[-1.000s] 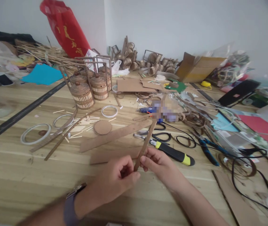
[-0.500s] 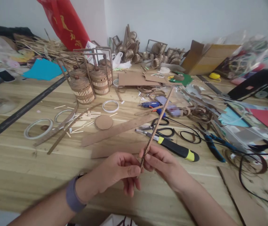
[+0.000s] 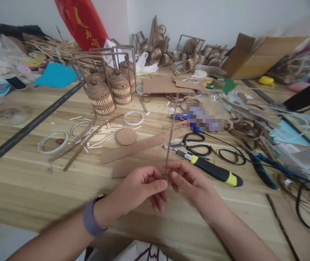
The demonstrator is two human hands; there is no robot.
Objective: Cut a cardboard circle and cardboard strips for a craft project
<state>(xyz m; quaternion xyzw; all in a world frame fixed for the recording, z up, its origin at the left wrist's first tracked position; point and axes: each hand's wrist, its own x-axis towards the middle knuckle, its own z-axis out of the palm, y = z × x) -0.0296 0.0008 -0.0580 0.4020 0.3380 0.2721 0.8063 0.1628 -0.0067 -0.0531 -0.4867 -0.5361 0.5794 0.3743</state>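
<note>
Between both hands stands a thin brown cardboard strip [image 3: 171, 141], seen nearly edge-on and pointing away from me. My left hand [image 3: 146, 186] pinches its near end between thumb and fingers. My right hand [image 3: 189, 179] grips the same strip just beside, thumb against its side. Under and beyond the hands lie flat cardboard pieces, one a long strip [image 3: 144, 146]. To the right of the strip rest a black and yellow utility knife [image 3: 215, 170] and black-handled scissors [image 3: 198, 149]. A round cardboard disc [image 3: 126, 136] lies left of it.
Small lidded baskets [image 3: 100, 99] with tall handles stand at the back left. Rings of tape [image 3: 53, 142] and scattered short sticks [image 3: 108, 132] lie nearer. A blue glue gun [image 3: 182, 116], pliers [image 3: 264, 170] and cables fill the right. A cardboard box [image 3: 264, 54] stands behind.
The strip has swung from leaning right to nearly straight ahead, now turned edge-on. Both hands still hold its near end. The whole view has shifted slightly.
</note>
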